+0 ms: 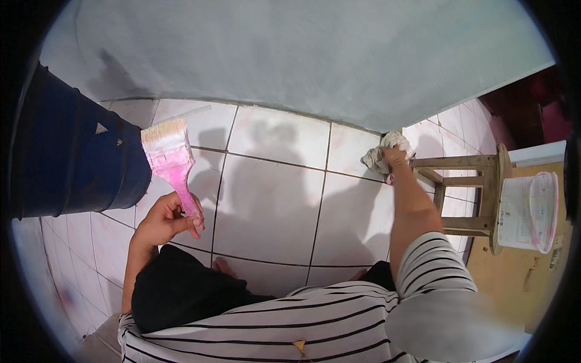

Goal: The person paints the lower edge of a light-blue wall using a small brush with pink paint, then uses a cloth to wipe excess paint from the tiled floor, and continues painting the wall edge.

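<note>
My left hand grips the lower end of a wide paintbrush with a pink, paint-smeared handle. Its pale bristles point up and away from me, off the floor. My right hand is stretched out to the right and clasps a crumpled off-white cloth low at the foot of the wall corner. A small pink thing just under that hand is too covered to name. White floor tiles with dark joints lie between the two hands.
A blue metal drum stands at the left. The grey wall runs across the front. On the right, a wooden stool bears a clear plastic bucket with a pink rim. A thin pale strip lies near the wall.
</note>
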Action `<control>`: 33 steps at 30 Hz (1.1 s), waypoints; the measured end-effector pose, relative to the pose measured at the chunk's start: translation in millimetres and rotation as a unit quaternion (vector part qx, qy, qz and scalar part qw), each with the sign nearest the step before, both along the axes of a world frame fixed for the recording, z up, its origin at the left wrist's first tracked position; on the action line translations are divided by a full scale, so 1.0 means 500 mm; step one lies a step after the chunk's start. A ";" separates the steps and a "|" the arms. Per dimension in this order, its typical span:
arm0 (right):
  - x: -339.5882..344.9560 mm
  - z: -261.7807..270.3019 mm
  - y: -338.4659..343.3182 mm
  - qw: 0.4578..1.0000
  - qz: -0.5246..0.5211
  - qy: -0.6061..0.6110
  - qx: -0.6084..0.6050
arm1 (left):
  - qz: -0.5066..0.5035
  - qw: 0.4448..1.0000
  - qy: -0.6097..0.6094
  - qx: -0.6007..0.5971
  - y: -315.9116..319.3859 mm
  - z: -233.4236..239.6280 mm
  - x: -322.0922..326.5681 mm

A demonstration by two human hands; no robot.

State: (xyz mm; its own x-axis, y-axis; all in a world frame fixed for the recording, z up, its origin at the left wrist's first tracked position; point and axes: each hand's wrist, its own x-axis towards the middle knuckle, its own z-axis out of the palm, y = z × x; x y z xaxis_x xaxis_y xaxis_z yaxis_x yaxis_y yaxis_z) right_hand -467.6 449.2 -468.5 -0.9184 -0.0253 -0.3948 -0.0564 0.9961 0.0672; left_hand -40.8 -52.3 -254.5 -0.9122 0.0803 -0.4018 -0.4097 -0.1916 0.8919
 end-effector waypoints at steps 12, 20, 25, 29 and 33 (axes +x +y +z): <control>0.356 0.222 -0.407 0.865 0.100 -0.226 -0.437 | -0.002 1.000 0.000 0.017 -0.004 -0.029 -0.022; 0.145 0.082 -0.213 0.990 0.089 0.026 0.103 | 0.015 0.999 -0.024 0.024 -0.043 -0.037 0.007; 0.375 0.070 -0.604 0.938 0.313 0.143 -0.041 | 0.008 1.000 -0.008 0.014 -0.054 -0.056 0.028; 0.474 0.140 -0.805 0.853 0.474 0.088 -0.200 | 0.003 1.000 -0.004 0.019 -0.058 -0.045 0.019; 0.619 0.185 -0.786 0.800 0.487 -0.087 -0.340 | 0.013 1.000 0.013 0.015 -0.059 -0.044 0.012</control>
